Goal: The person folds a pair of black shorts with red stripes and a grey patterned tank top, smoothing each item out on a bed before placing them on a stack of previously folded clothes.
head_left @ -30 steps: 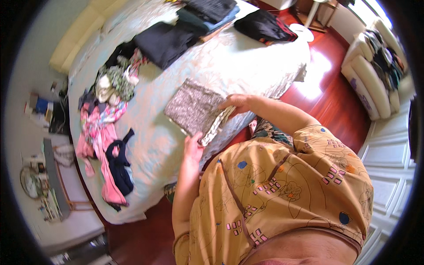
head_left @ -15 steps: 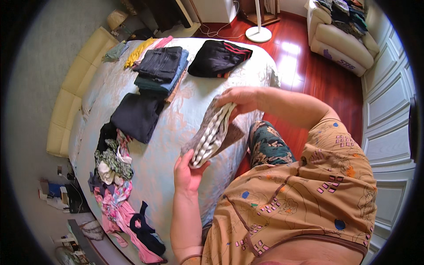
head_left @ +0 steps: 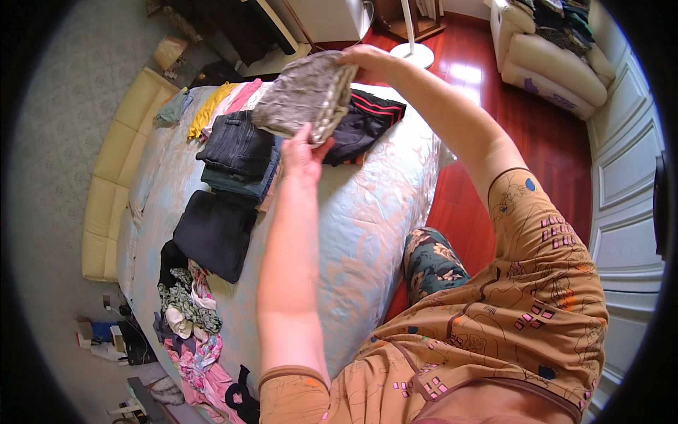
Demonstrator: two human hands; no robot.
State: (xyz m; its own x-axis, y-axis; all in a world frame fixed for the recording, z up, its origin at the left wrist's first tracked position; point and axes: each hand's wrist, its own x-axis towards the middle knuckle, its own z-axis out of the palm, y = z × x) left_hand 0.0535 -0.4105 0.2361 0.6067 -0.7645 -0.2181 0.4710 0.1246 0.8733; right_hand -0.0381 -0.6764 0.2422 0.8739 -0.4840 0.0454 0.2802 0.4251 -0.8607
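Between my two hands hangs a folded grey-brown garment (head_left: 300,92) with a pale striped inner side along its edge. My left hand (head_left: 304,152) grips its near lower corner, thumb on top. At its far right corner my right hand (head_left: 364,58) pinches the cloth. The garment is above the far part of the bed, partly covering folded black pants with red stripes (head_left: 364,124). Just left of it lies a stack of folded jeans (head_left: 236,145), dark grey on top of blue. A folded black garment (head_left: 215,233) lies nearer, below the stack.
A patterned pale bedspread (head_left: 353,261) covers the bed. Loose clothes (head_left: 191,304) lie heaped along its left side. Yellow cloth (head_left: 212,109) and pink cloth lie at the far left. A white stand base (head_left: 412,56) and a cream sofa (head_left: 551,60) stand on the red floor beyond.
Both hands have carried the folded garment forward and slightly left, from over the near edge of the bed to the black pants. Its grey-brown face now turns upward.
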